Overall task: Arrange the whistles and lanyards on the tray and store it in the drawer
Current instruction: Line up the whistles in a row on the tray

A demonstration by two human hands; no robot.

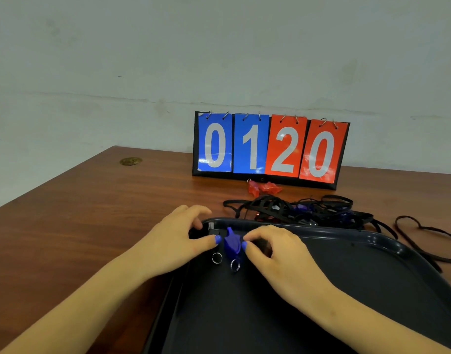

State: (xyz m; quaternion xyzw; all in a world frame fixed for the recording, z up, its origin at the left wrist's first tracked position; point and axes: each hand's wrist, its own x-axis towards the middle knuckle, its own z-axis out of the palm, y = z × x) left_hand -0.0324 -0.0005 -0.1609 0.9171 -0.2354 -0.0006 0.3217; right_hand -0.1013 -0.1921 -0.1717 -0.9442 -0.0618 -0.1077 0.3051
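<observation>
Pinching at the tray's (388,241) far left corner, the left hand (175,235) curls its fingers on a black whistle (213,233) while the right hand (275,247) curls against a blue whistle (231,242) just beside it, each whistle trailing a metal ring toward the camera. Beyond the tray's far rim a tangle of black lanyards (290,206) with more blue whistles lies on the wooden table (78,200), and two red whistles (264,188) sit before the scoreboard (269,146) reading 0120.
</observation>
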